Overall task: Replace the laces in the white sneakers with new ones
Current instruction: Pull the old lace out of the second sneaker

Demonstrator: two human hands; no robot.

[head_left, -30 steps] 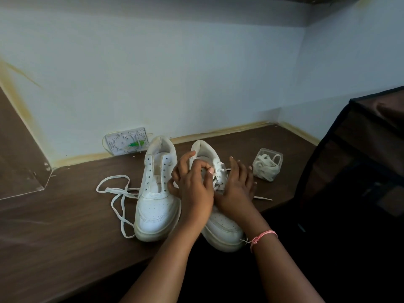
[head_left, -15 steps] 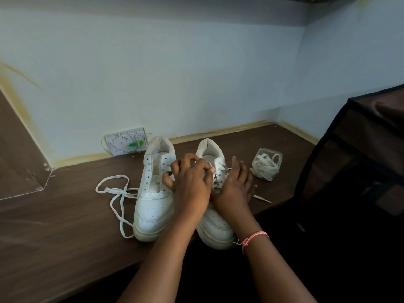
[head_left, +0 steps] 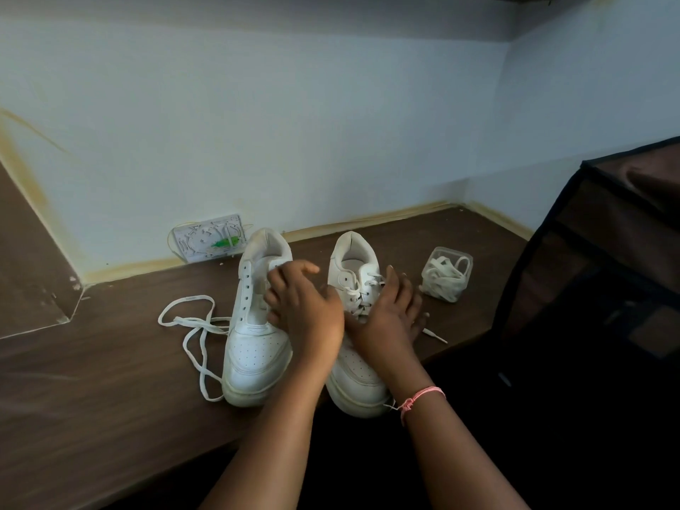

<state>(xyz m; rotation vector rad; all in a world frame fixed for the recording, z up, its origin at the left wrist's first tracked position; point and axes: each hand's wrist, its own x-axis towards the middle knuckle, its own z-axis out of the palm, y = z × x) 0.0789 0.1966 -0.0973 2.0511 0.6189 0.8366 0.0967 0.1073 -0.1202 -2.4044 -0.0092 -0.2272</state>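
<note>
In the head view, two white sneakers are seen standing side by side on the brown desk point(head_left: 92, 417), toes toward the near edge and heels toward the far wall. The left sneaker point(head_left: 255, 336) is shown with bare eyelets and no lace, and a loose white lace point(head_left: 195, 333) lies in loops on the desk just beside it on the left. The right sneaker point(head_left: 358, 318) is still laced across its upper eyelets. The left hand point(head_left: 305, 311) is held over the gap between the two sneakers, its fingers loosely spread and reaching toward the tongue of the left sneaker; whether anything is pinched under them cannot be told. The right hand point(head_left: 386, 318) is laid on the right sneaker with fingers straight and spread beside the lacing, nothing being gripped. A lace tip point(head_left: 434, 334) is seen on the desk just right of that hand. A clear container of white laces point(head_left: 447, 274) stands near the right sneaker, further right. A white wall plate point(head_left: 209, 239) sits at the far wall. The step in hand is judged to be the removal of old laces, with one sneaker done. For the next move, the lace of the right sneaker would need to be loosened and drawn out of the eyelets, the sneaker being steadied meanwhile.
</note>
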